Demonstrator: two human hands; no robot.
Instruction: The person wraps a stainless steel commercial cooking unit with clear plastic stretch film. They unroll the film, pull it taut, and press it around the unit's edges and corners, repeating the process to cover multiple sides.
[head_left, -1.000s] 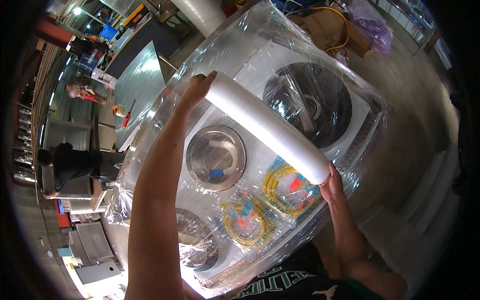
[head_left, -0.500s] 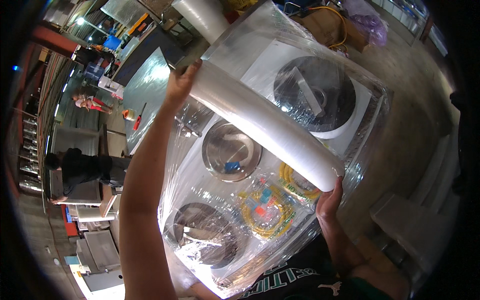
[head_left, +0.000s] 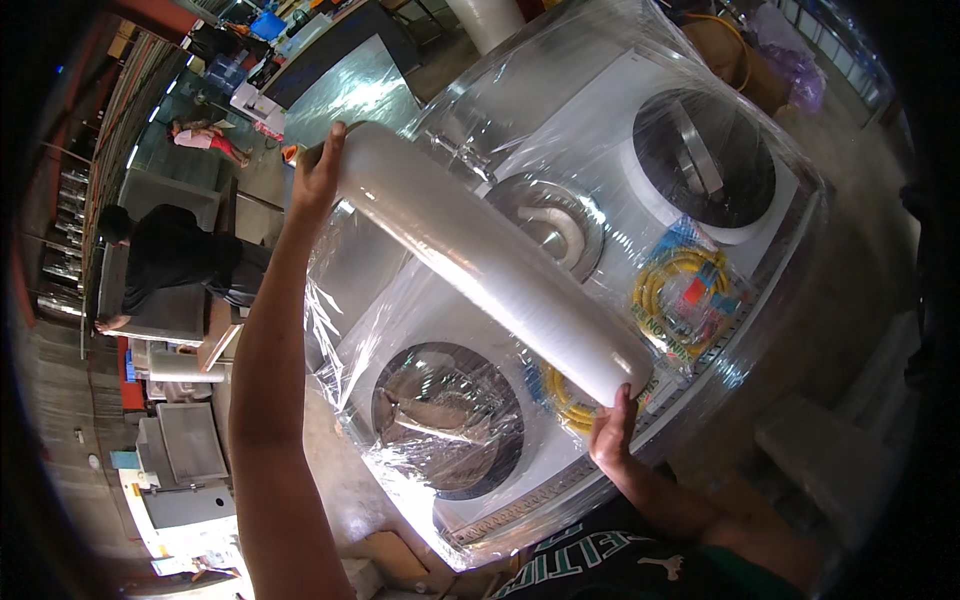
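Between my two hands lies a thick roll of clear stretch film (head_left: 490, 270), held slantwise over a wide white appliance top (head_left: 590, 125). My left hand (head_left: 320, 172) grips its upper left end, fingers closed. At the lower right end, my right hand (head_left: 613, 437) is closed on the roll. Film covers the appliance top. Beneath it show a dark round fitting (head_left: 705, 160) on the right, a steel round basin (head_left: 555, 225) in the middle and another dark round fitting (head_left: 447, 420) near the front left. Bagged yellow coiled hoses (head_left: 690, 300) lie under the film; the roll partly hides one.
Another person in dark clothes (head_left: 185, 255) bends over a bench at the left; a smaller figure (head_left: 208, 138) stands farther back. Behind the appliance is a film-covered table (head_left: 355, 90), with another white roll (head_left: 487, 22) nearby. Purple plastic wrap (head_left: 792, 55) lies at the back right.
Both hands have shifted the roll left and toward the front of the appliance, uncovering more of the right round fitting. The view has turned, so the appliance appears farther right. Both hands keep their hold.
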